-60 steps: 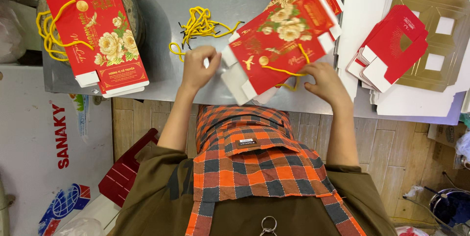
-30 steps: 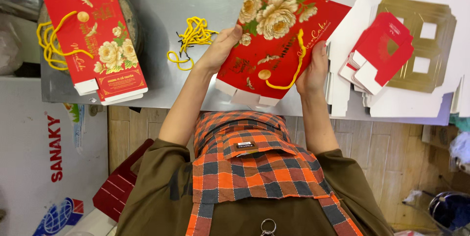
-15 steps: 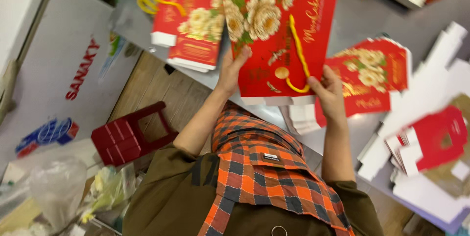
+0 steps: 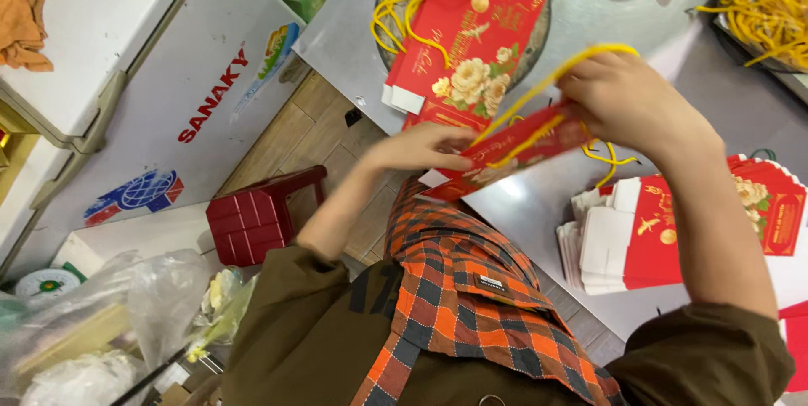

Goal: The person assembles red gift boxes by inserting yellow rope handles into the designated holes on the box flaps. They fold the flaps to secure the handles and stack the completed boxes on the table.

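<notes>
Both hands hold a flat red paper bag [image 4: 513, 153] with a gold flower print, seen edge-on above the metal table [image 4: 581, 19]. My left hand [image 4: 417, 149] grips its lower end. My right hand [image 4: 627, 103] grips its upper end, and the bag's yellow cord handle [image 4: 555, 78] loops over those fingers. Just beyond the held bag lies a stack of finished red bags [image 4: 471, 36] with yellow cords.
A stack of flat red and white bag blanks [image 4: 673, 229] lies on the table to the right. Loose yellow cords [image 4: 770, 6] are piled at the top right. A white chest freezer [image 4: 160, 78] and a red plastic stool [image 4: 252, 217] stand at the left.
The camera has swung left. The red bag, held face-on half a second ago, is now tilted edge-on and drawn closer, with its yellow handle over my right hand.
</notes>
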